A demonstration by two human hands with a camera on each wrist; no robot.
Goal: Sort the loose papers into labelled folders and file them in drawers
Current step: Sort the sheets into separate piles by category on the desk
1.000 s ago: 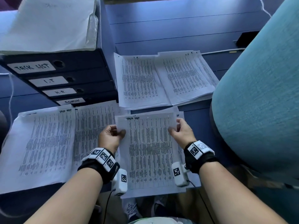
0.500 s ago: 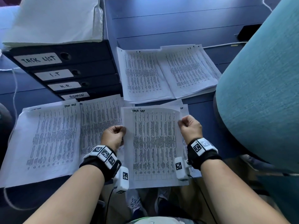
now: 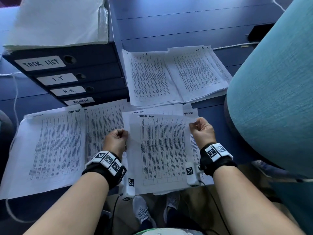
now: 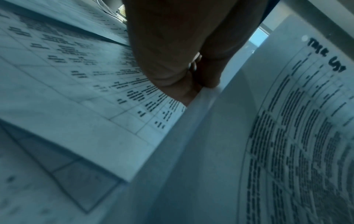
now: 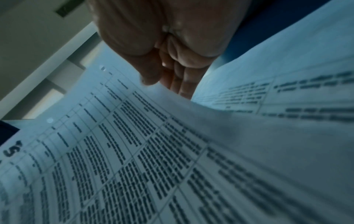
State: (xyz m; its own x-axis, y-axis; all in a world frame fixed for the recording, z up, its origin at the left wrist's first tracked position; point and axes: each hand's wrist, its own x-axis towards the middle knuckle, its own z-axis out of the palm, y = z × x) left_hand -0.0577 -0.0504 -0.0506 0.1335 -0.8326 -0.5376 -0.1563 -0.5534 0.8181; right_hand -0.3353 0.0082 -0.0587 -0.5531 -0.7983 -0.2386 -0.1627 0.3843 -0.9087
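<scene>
Both hands hold one white printed sheet [image 3: 162, 150] headed "TASK LIST" in black marker, lifted just above the near-centre pile of like sheets [image 3: 191, 114] at the near edge of the blue counter [image 3: 186, 22]. Left hand [image 3: 116, 139]: grip clamped on the sheet's left edge, thumb and curled fingers [image 4: 208, 75] pinching the paper, confirmed in the left wrist view. Right hand [image 3: 202, 131]: grip clamped on the sheet's right edge near the top corner, thumb over, fingers [image 5: 184, 84] under the paper. Sheet bows slightly between the two hands. Left of it, a wide spread of white printed table sheets [image 3: 50, 146] lies flat on the counter, the top one also headed "TASK LIST". Far of the held sheet, two overlapping white printed piles [image 3: 174, 75], the left marked "I.T", the right's heading too small to read surely. Far left: dark blue drawer unit [image 3: 94, 68] with four white handwritten labels, top to bottom "TASK LIST", "I.T", "H.R.", "ADMIN"; all drawers closed. White stack of paper [image 3: 55, 21] rests on top of the unit. Right: teal fabric chair back [image 3: 274, 92]. Black-and-white marker bands on both wrists. Grey shoes [image 3: 144, 211] visible below the counter edge.
</scene>
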